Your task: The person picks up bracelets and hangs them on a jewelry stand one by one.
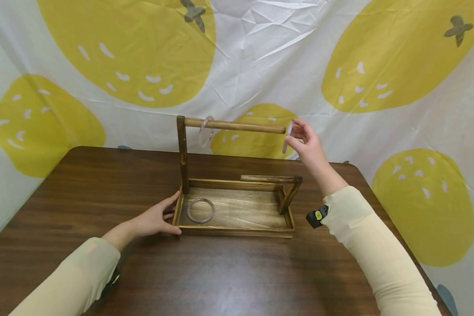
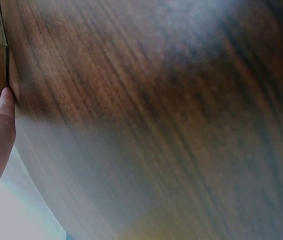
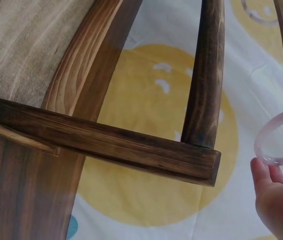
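Note:
A wooden bangle stand [image 1: 237, 233] with a tray base stands on the table, its tall bar [image 1: 245, 126] above and a shorter bar [image 1: 268, 178] at the right. My right hand [image 1: 310, 147] pinches a pale pink bangle [image 1: 287, 137] at the free end of the tall bar; in the right wrist view the bangle [image 3: 259, 142] is around or just before the bar's tip, I cannot tell which. Another bangle [image 1: 202, 138] hangs on the tall bar near its post. A third bangle [image 1: 188, 211] lies flat in the tray. My left hand [image 1: 156, 217] rests on the tray's left end, thumb at the front corner.
The dark wooden table [image 1: 237, 276] carries the stand. Behind it hangs a white cloth [image 1: 260, 74] with yellow fruit prints, close to the table's back edge. Dark straps show at both sleeve cuffs.

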A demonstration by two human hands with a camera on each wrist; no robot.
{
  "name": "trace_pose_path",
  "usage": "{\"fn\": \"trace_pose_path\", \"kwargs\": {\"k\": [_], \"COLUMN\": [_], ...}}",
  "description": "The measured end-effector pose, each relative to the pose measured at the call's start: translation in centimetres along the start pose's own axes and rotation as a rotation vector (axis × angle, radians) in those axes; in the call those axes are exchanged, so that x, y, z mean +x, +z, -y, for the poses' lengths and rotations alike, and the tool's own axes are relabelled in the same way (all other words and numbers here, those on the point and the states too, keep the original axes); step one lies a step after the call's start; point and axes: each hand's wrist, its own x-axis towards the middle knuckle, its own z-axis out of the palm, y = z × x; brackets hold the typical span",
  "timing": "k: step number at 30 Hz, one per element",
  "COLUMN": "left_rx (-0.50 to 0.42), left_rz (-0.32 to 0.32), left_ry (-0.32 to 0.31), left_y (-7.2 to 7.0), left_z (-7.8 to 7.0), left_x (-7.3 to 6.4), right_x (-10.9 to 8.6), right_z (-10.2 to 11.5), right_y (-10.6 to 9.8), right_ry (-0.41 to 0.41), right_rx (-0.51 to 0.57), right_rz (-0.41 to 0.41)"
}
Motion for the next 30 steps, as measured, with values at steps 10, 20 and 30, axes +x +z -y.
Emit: {"fn": "trace_pose_path", "kwargs": {"k": [10,20,30], "left_rx": [-0.008,-0.005,0.001], "left_rz": [0.003,0.001,-0.001], "left_ry": [-0.009,-0.012,-0.006], "left_y": [0.0,0.0,0.0], "left_z": [-0.3,-0.1,0.0], "left_x": [-0.1,0.0,-0.1], "right_x": [0.4,1.0,1.5], "right_z": [0.4,0.7,1.1], "right_y": [-0.1,-0.1,0.0], "right_ry": [-0.012,-0.024,-0.028], "right_rx": [-0.044,-0.046,-0.071], "right_rz": [0.022,0.033,0.059]}}
